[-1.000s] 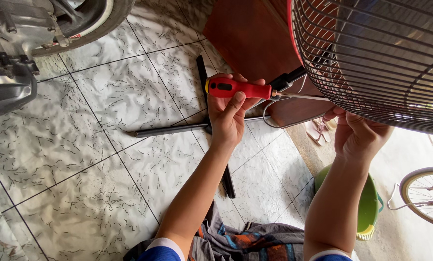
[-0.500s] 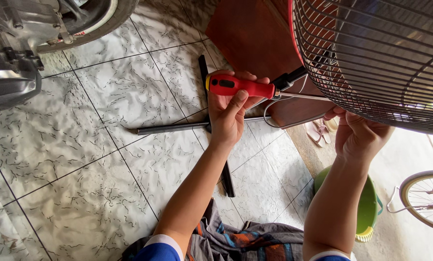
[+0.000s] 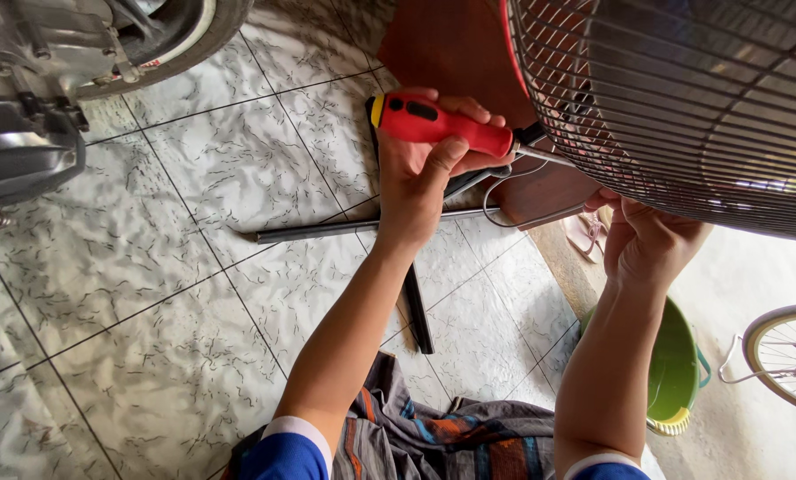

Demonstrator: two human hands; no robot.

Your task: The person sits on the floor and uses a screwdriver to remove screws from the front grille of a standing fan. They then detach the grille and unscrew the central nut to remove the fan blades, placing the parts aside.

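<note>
Red-handled screwdriver gripped at a wire fan guard.
Left hand stays closed around the one screwdriver at upper centre, barely shifted from a moment ago, its tip at the guard's rim; right hand cups under the guard, its grip hidden. Two black bars cross on the tiled floor; one green basin sits lower right.

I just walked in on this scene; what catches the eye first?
The red-handled screwdriver in the left hand, top centre, its shaft pointing at the wire fan guard filling the upper right. The right hand steadies the guard from beneath. A motorbike sits top left.
</note>
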